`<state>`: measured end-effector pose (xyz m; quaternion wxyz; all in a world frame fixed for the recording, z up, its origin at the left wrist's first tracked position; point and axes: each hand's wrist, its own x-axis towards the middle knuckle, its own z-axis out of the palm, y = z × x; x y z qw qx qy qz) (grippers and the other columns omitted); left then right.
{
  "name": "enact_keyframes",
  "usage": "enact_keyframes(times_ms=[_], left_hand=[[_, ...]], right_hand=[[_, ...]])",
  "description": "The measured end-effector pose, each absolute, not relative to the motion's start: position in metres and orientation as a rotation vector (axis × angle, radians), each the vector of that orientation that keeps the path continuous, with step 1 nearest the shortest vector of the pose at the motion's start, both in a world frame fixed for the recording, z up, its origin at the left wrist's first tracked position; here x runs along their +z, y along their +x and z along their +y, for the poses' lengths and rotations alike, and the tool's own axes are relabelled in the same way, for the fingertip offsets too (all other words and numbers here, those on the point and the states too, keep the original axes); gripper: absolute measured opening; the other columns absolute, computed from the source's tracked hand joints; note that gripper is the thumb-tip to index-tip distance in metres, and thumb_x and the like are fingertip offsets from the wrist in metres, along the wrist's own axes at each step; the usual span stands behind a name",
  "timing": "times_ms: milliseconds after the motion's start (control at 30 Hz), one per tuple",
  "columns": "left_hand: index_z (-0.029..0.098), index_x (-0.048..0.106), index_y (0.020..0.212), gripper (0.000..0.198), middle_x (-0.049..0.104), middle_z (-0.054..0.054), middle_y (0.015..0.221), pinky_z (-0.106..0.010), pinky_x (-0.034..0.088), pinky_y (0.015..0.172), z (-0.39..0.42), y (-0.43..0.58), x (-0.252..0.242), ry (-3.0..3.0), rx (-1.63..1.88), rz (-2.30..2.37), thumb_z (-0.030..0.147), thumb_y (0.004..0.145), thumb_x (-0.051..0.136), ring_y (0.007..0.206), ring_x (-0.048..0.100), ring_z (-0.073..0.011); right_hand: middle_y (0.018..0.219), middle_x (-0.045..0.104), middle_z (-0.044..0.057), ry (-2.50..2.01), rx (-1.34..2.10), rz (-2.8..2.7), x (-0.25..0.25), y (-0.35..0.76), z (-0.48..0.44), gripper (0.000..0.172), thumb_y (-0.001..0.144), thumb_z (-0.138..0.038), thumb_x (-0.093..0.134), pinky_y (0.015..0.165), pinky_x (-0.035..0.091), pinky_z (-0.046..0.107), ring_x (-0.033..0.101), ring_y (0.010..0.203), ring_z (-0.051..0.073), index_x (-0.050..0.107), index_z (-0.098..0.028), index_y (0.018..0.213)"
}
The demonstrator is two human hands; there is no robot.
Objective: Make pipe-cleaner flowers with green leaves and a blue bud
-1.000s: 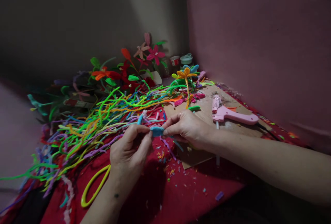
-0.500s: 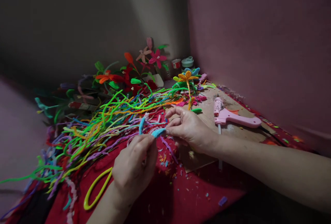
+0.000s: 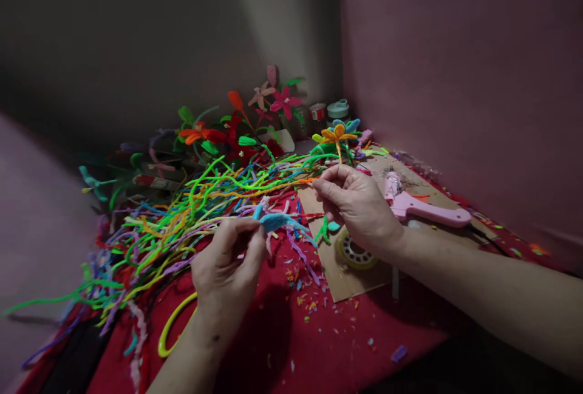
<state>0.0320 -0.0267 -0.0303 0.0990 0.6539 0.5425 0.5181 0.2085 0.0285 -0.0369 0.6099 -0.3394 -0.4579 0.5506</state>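
My left hand (image 3: 228, 263) pinches one end of a short light-blue pipe cleaner piece (image 3: 279, 221) and holds it level above the red cloth (image 3: 346, 336). My right hand (image 3: 359, 206) is apart from that piece, up and to the right, over the cardboard sheet (image 3: 348, 285). Its fingers are curled with the thumb against the forefinger, and I see nothing in them. A small green bent piece (image 3: 324, 231) and a yellowish tape roll (image 3: 353, 252) lie just below the right hand.
A big tangle of coloured pipe cleaners (image 3: 200, 200) spreads to the left. Finished pipe cleaner flowers (image 3: 282, 102) and small jars (image 3: 337, 108) stand in the corner. A pink glue gun (image 3: 426, 210) lies on the cardboard. A yellow loop (image 3: 173, 321) and cuttings lie on the cloth.
My right hand has let go of the blue piece and moved up and right, uncovering the tape roll. My left hand keeps the blue piece, which is now stretched out longer.
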Motion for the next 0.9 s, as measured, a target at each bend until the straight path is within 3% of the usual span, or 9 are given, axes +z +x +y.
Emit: enact_keyframes(times_ms=[167, 433, 633, 733, 800, 900], left_hand=[[0.019, 0.057, 0.08, 0.004, 0.055, 0.007, 0.05, -0.019, 0.041, 0.043, -0.024, 0.031, -0.025, 1.769, 1.469, 1.556, 0.021, 0.077, 0.061, 0.042, 0.051, -0.0082], [0.018, 0.058, 0.079, 0.004, 0.054, 0.008, 0.049, -0.019, 0.041, 0.043, -0.024, 0.031, -0.025, 1.779, 1.477, 1.527, 0.019, 0.077, 0.061, 0.041, 0.05, -0.0075], [0.018, 0.057, 0.078, 0.004, 0.054, 0.007, 0.049, -0.02, 0.041, 0.044, -0.024, 0.031, -0.025, 1.789, 1.466, 1.526, 0.02, 0.077, 0.06, 0.041, 0.05, -0.008], [0.018, 0.058, 0.079, 0.005, 0.055, 0.007, 0.05, -0.02, 0.041, 0.044, -0.024, 0.03, -0.026, 1.813, 1.447, 1.533, 0.021, 0.077, 0.061, 0.042, 0.051, -0.0083], [0.018, 0.058, 0.08, 0.005, 0.056, 0.007, 0.05, -0.02, 0.042, 0.044, -0.024, 0.03, -0.026, 1.831, 1.436, 1.539, 0.021, 0.077, 0.061, 0.042, 0.052, -0.0083], [0.019, 0.058, 0.08, 0.005, 0.057, 0.006, 0.052, -0.019, 0.042, 0.044, -0.025, 0.031, -0.026, 1.835, 1.444, 1.538, 0.021, 0.076, 0.061, 0.043, 0.053, -0.0084]], right_hand=[[0.051, 0.049, -0.007, -0.799, 1.362, -1.09, -0.039, 0.21, 0.028, 0.022, 0.08, -0.033, 0.06, 0.031, 0.027, 0.016, 0.039, 0.033, 0.002, 0.047, -0.018, 0.069], [0.045, 0.03, -0.01, -0.71, 1.414, -1.183, -0.036, 0.207, 0.021, 0.034, 0.083, -0.042, 0.056, 0.033, 0.024, 0.018, 0.027, 0.034, 0.003, 0.039, -0.021, 0.063], [0.045, 0.028, -0.009, -0.677, 1.449, -1.229, -0.036, 0.207, 0.019, 0.045, 0.079, -0.051, 0.058, 0.034, 0.021, 0.019, 0.024, 0.036, 0.003, 0.035, -0.02, 0.056], [0.042, 0.032, -0.007, -0.751, 1.37, -1.307, -0.037, 0.208, 0.019, 0.051, 0.083, -0.056, 0.048, 0.037, 0.023, 0.021, 0.028, 0.036, 0.004, 0.037, -0.019, 0.05], [0.046, 0.04, -0.005, -0.811, 1.301, -1.353, -0.037, 0.208, 0.02, 0.047, 0.084, -0.053, 0.049, 0.042, 0.029, 0.021, 0.036, 0.042, 0.006, 0.045, -0.018, 0.053], [0.062, 0.051, -0.003, -0.819, 1.307, -1.499, -0.037, 0.206, 0.019, 0.024, 0.077, -0.038, 0.062, 0.053, 0.034, 0.021, 0.044, 0.056, 0.008, 0.058, -0.016, 0.068]])
